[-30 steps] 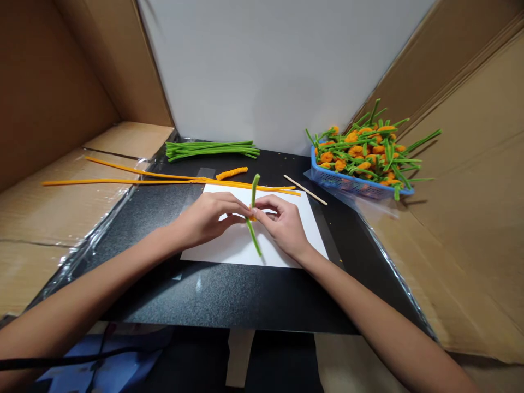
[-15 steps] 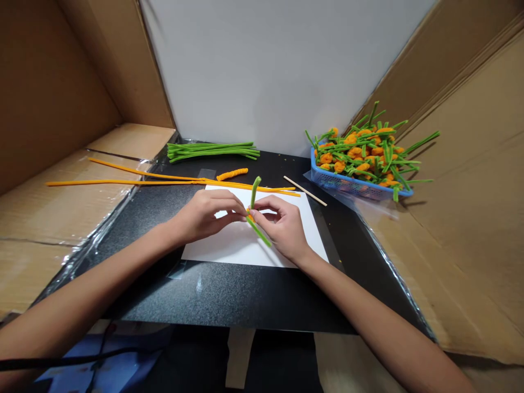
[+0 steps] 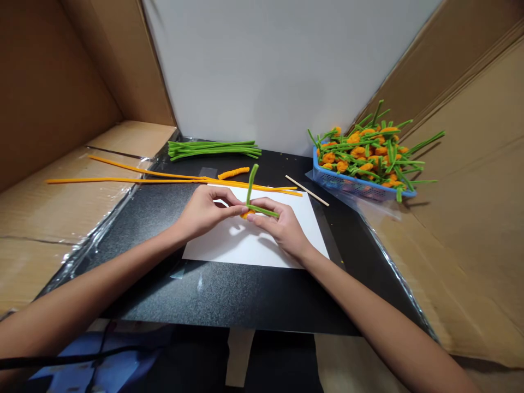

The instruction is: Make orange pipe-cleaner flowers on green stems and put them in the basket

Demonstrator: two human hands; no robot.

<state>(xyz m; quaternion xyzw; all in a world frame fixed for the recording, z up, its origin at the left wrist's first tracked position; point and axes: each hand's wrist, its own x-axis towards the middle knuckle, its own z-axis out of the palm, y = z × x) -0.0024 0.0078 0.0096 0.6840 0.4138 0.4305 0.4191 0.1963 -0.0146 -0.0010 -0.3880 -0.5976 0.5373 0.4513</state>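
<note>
Above a white sheet of paper (image 3: 229,245), both hands pinch one small piece made of an orange pipe-cleaner coil (image 3: 246,214) and a green pipe cleaner (image 3: 252,183). One green end stands upright; the other points right, across the fingers of my right hand (image 3: 282,226). My left hand (image 3: 210,210) grips the piece from the left between thumb and fingertips. My right thumb and fingers close on the orange coil from the right. Fingertips hide part of the coil.
Behind the paper lie long orange pipe cleaners (image 3: 164,180), an orange spiral (image 3: 233,173) and a green pipe-cleaner bundle (image 3: 213,149). A thin wooden stick (image 3: 307,190) rests to the right. A blue basket (image 3: 360,184) holds several orange-and-green pieces. Cardboard walls (image 3: 470,191) flank the black table (image 3: 245,300).
The piece has been turned in my fingers: the lower green end has swung up from pointing down-right to nearly level. The orange coil now shows below the green. Both hands keep their pinch.
</note>
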